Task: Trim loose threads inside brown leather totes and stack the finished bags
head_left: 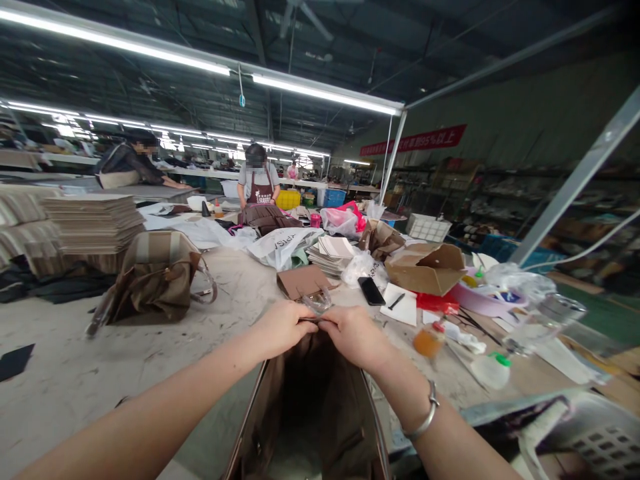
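Note:
A brown handbag [320, 407] gapes wide right below me, its dark inside showing. At the bag's far end, my left hand [284, 327] pinches the rim between thumb and fingers. Close against it, my right hand [353, 333] grips the same rim, thumb on top. The fingertips of both hands nearly meet there. Just past them, a clear plastic-wrapped handle [318, 301] and a brown flap [303, 283] stick out. Whether these belong to the bag I cannot tell.
Another brown bag [155, 287] stands left, beside stacked panels [93, 223]. To the right lie a phone [371, 291], a pen [397, 302] on paper, an orange glue bottle [429, 340], a green-capped bottle [493, 370] and a cardboard box [425, 269]. A co-worker [259, 180] stands across the table.

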Motion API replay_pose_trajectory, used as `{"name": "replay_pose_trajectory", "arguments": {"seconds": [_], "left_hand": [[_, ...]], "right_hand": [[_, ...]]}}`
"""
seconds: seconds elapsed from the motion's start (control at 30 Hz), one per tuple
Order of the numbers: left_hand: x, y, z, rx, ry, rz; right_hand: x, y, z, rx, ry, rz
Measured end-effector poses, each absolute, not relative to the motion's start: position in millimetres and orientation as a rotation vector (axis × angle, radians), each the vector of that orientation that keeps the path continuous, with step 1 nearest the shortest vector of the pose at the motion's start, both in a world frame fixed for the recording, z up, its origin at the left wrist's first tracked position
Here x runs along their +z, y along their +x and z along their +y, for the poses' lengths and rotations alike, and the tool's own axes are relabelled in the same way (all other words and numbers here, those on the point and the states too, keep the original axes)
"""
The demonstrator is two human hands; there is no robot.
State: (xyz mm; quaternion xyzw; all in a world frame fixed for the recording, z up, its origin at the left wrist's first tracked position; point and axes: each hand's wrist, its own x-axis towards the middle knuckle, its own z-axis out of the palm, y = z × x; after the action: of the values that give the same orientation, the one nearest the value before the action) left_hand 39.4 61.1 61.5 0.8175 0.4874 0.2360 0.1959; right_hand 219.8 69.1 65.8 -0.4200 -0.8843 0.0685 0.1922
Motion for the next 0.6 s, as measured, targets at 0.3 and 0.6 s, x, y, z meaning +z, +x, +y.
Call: {"name": "replay_pose_trajectory", "arguments": {"seconds": [0.3,0.6], "left_hand": [[64,45,61,0.605,2.258,1.468],[60,44,62,0.590,2.336,1.450]], "right_hand": [[66,230,65,0.355,-1.109,-2.444],[70,228,64,0.165,-1.241,-2.457]]}}
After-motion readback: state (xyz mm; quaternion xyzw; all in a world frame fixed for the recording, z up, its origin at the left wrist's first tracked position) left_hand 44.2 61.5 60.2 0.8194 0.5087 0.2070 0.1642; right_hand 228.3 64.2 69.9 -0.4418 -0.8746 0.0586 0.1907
